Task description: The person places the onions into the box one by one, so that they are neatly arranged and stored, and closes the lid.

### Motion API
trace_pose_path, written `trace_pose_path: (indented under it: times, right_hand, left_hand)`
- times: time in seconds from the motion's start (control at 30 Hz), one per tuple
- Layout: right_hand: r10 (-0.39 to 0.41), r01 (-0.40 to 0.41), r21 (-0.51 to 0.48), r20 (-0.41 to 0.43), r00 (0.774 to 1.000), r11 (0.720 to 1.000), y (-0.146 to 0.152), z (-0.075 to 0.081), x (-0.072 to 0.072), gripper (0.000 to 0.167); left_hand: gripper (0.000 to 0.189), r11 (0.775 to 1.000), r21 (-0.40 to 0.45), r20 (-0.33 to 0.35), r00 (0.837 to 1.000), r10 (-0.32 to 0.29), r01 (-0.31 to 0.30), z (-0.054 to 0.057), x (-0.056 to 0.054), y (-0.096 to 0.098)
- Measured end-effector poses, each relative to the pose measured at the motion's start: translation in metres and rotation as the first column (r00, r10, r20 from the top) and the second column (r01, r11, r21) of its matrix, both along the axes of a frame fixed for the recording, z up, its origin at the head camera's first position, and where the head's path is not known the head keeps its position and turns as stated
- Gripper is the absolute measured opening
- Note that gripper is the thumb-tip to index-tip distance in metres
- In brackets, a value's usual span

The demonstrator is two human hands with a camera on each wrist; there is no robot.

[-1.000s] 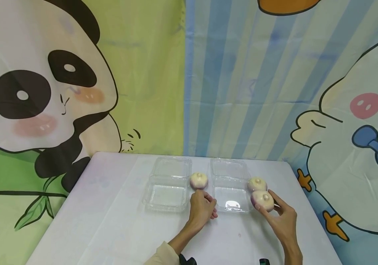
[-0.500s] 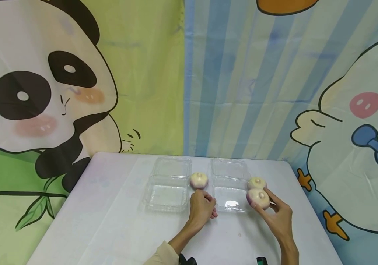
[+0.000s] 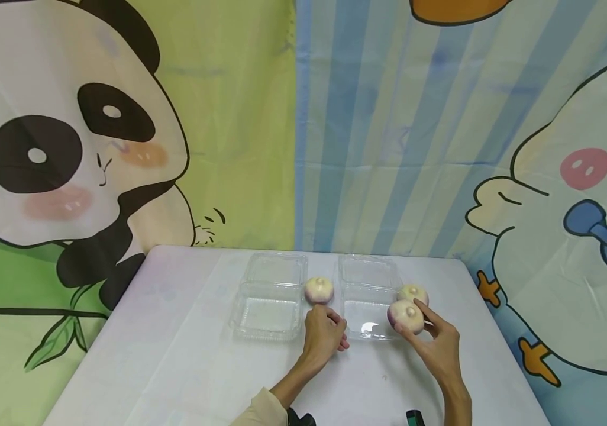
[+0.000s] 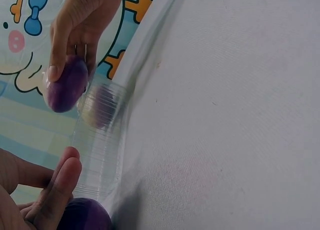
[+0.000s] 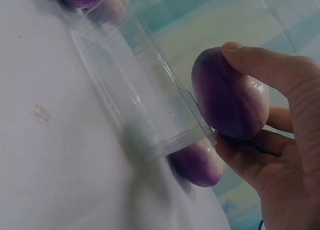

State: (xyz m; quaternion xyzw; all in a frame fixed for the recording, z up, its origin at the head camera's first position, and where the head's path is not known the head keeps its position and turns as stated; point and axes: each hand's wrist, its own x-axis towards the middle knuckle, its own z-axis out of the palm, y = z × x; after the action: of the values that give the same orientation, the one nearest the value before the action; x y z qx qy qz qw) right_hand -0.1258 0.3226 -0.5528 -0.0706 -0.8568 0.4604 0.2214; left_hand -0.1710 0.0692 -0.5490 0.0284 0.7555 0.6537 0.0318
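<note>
My right hand [image 3: 440, 349] holds an onion-shaped vegetable [image 3: 404, 317], purple below and cream on top with a small knob, between thumb and fingers. In the right wrist view that held vegetable [image 5: 227, 97] is raised beside the wall of a clear plastic clamshell box [image 5: 135, 90]. A second such vegetable [image 3: 414, 292] sits on the table at the right side of this lidded box [image 3: 359, 307]. Between the two boxes stands a third one [image 3: 319, 290]. My left hand [image 3: 325, 334], fingers loosely bent, rests just in front of it and holds nothing visible.
Another clear clamshell box [image 3: 268, 313] lies with its lid folded back, left of my left hand. Both boxes are on a white table [image 3: 186, 355]. Printed cloths with a panda [image 3: 69, 148] and a chick [image 3: 564, 284] hang behind and beside it.
My right hand has moved left with the held vegetable, from the right side of the right box to over its right front corner. The left hand and both boxes stay put.
</note>
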Motion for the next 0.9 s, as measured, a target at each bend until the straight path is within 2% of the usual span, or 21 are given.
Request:
trace_pose_path:
  times: [0.9]
  right_hand:
    - [0.054, -0.054, 0.016, 0.007, 0.999, 0.998, -0.012, 0.003, -0.006, 0.072]
  left_hand:
    - [0.008, 1.0, -0.026, 0.006, 1.0, 0.017, -0.017, -0.001, -0.001, 0.001]
